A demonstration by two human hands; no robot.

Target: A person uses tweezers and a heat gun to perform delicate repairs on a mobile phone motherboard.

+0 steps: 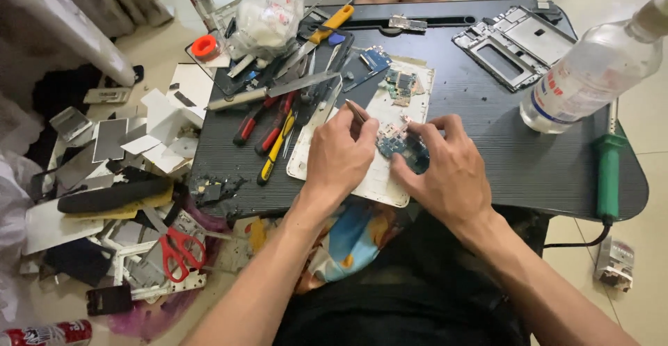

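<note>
Left hand fingers pinch thin metal tweezers; right hand fingers press small blue circuit board onto flat white panel, ridged black table.

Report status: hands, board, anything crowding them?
Left hand pinching tweezers over circuit board. Right hand steadying board on white tray. Screwdrivers close left; bottle clear right.
</note>
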